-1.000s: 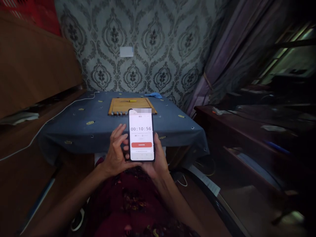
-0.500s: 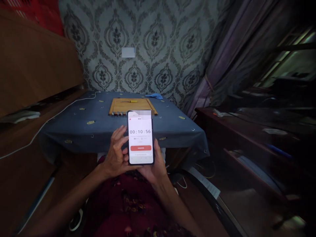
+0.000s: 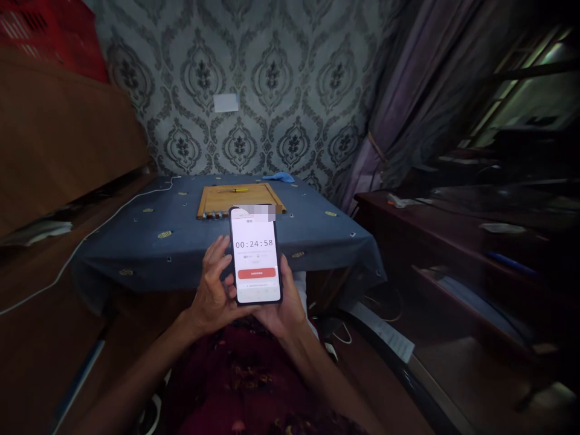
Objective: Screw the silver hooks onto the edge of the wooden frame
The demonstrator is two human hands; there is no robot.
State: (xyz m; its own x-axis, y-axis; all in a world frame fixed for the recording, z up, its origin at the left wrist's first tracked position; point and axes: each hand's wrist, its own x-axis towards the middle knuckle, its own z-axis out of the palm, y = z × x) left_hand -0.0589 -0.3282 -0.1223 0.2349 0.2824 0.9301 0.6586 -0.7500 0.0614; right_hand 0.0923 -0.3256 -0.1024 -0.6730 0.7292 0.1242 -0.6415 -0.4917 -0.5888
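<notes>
A smartphone point(image 3: 255, 290) stands upright in front of me, its bright screen showing a timer at 00:24:58 above a red button. My right hand point(image 3: 287, 308) is closed around its lower right side, the thumb along the edge. On the other side, my left hand point(image 3: 215, 287) grips the lower left edge with bent fingers, its thumb beneath the bottom. Behind the phone, a wooden board point(image 3: 258, 196) lies on the table. A yellow-handled tool point(image 3: 239, 190), perhaps a screwdriver, rests on it. Several small metallic pieces point(image 3: 214, 214) line the board's front left edge.
A blue patterned cloth covers the table point(image 3: 136, 241), with a blue rag point(image 3: 280, 177) at the back. A white cable point(image 3: 113, 212) runs down the left side. To the right stands a dark desk point(image 3: 408, 223) with an open drawer point(image 3: 471, 296).
The timer has gone from 00:10:56 to 00:24:58. My view has shifted slightly, so the table and wall sit a little lower and further left. Both hands keep their hold on the phone.
</notes>
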